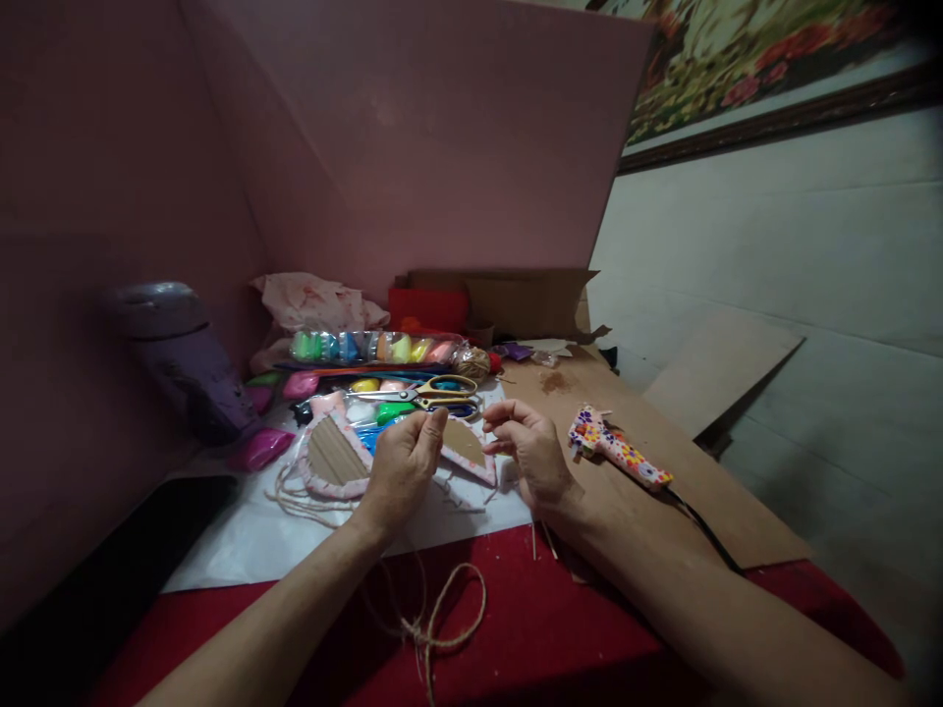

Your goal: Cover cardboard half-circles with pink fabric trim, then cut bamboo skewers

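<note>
My left hand (404, 466) is closed, thumb along the top, above the white paper. Strands of jute twine (471, 628) hang below it in loose loops, and the hand seems to grip them, though the grip itself is hidden. To its right, my right hand (531, 450) has bent fingers standing apart, with nothing visible in them. Left of my left hand is a rounded corrugated cardboard piece (335, 452) edged in pink patterned cloth. A second cloth-edged cardboard piece (466, 442) lies between and behind my hands. Scissors (419, 394) with yellow handles rest beyond them.
A hot glue gun (623, 454) in flowered covering lies on brown cardboard (707, 511) to the right. Clear packs of coloured clay (375, 347) and a twine ball (471, 363) sit behind. A purple bottle (188, 363) stands left. Red cloth (537, 638) covers the front.
</note>
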Available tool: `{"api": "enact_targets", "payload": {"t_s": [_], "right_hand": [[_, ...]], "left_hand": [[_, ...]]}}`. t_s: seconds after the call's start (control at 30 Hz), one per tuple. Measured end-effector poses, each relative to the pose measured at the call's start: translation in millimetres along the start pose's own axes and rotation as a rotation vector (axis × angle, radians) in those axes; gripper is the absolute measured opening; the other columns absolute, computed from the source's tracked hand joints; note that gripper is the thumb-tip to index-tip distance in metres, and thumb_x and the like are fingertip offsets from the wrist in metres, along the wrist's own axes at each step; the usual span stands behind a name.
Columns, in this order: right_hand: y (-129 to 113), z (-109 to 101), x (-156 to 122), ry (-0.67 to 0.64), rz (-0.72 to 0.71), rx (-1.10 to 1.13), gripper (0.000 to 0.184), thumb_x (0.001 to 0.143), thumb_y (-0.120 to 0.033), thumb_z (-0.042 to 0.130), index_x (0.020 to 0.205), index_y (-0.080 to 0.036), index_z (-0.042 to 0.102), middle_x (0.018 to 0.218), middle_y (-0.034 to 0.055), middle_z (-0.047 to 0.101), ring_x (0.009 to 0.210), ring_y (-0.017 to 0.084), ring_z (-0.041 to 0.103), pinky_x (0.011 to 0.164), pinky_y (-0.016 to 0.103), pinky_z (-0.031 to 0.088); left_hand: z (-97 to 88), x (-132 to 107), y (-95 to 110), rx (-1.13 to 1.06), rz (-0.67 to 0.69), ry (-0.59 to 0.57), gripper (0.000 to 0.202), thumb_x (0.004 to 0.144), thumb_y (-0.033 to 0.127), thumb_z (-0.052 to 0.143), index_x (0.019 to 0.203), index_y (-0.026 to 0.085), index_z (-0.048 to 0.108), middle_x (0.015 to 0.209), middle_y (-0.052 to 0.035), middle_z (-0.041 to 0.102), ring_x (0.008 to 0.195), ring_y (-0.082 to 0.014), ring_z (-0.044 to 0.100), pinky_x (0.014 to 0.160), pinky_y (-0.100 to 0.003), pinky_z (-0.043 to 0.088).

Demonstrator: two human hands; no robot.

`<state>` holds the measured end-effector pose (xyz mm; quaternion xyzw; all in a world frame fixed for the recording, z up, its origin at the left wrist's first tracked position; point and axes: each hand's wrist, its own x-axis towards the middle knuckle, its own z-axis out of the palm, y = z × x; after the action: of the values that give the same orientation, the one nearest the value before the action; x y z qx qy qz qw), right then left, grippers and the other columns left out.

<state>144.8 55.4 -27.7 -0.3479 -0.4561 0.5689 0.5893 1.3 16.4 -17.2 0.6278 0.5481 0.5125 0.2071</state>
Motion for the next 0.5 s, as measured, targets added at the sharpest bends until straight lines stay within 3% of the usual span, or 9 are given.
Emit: {"api": "enact_targets", "payload": {"t_s": [0.5], "right_hand": [[0.9, -0.9, 0.6, 0.008, 0.007, 0.008, 0.018, 0.055, -0.014, 0.051, 0.071, -0.016, 0.061, 0.064, -0.0008, 0.056, 0.06, 0.011, 0.052, 0.048, 0.02, 0.045]], "left_hand": [[-0.9, -0.8, 2.9, -0.041, 0.001, 0.031, 0.046, 0.086, 0.044, 0.042, 0.048, 0.019, 0.041, 0.043, 0.0042, 0.039, 0.044, -0.0086, 0.037, 0.049, -0.023, 0.03]]}}
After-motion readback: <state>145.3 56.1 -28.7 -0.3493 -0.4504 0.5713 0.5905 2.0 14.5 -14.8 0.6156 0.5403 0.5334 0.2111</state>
